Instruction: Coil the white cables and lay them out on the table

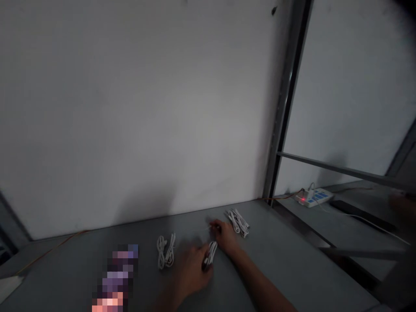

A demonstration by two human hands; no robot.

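Left hand: curled around a white cable bundle; the left hand (194,266) is the nearer of the two.
Held cable bundle (212,252): between the left hand's thumb and fingers, just below the right wrist; whether it also rests on the counter (269,264) cannot be told.
Right hand: the right hand (223,235) is beyond the left, fingers bent inward; a faint pale strip (207,227) shows at its fingertips, but whether it is gripped cannot be told.
Left cables: two looped white bundles (161,252) lying side by side, left of the left hand and apart from it.
Right cables: more white bundles (238,223), lying together just beside the right hand, on its outer side.
Room: grey surface extends rightward from the right forearm and leftward past the left cables to a pixelated patch (115,277).
Edges: the back edge meets the white wall (195,108) beyond both hands; the right edge runs past the right forearm to a metal post (274,156).
Beyond: a power strip (320,197) with a red light, far right of the right hand.
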